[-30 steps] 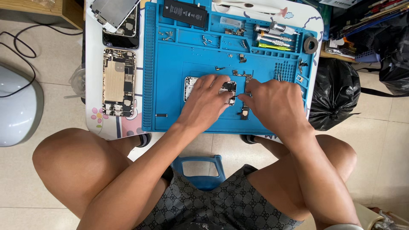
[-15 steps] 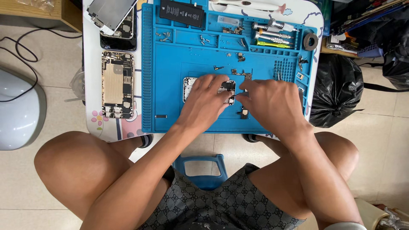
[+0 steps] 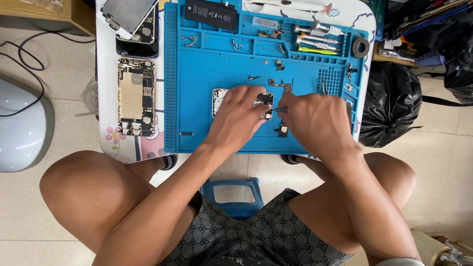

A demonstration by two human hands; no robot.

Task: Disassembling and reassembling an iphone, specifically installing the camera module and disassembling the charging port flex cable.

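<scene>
The person sits over a low white table (image 3: 111, 143) with a blue repair mat (image 3: 197, 88) spread across it; in the middle of the mat lies an opened phone body (image 3: 220, 96), mostly covered by the hands; the left hand (image 3: 241, 118) rests flat on top of it, fingers (image 3: 244, 93) spread and pressing down to steady it, not curled around anything; the right hand (image 3: 318, 120) sits just beside, to the right, its fingers pinched closed on a thin metal tool (image 3: 281, 109) whose tip points left at the phone's dark upper end (image 3: 266, 101), right by the left fingertips; whether the tip actually touches the phone I cannot tell; a small dark part (image 3: 283, 130) lies on the mat just below the tool; loose screws and tiny parts (image 3: 276, 83) are scattered above the hands; at the mat's far edge sit a black battery (image 3: 211, 14) and a row of screwdriver handles (image 3: 318, 37), with a dark ring (image 3: 360, 47) at the right corner; off the mat, on the table's left side, lies another stripped phone chassis (image 3: 136, 96), and above it a detached screen (image 3: 129, 15); a black rubbish bag (image 3: 391, 103) stands on the floor to the right.
</scene>
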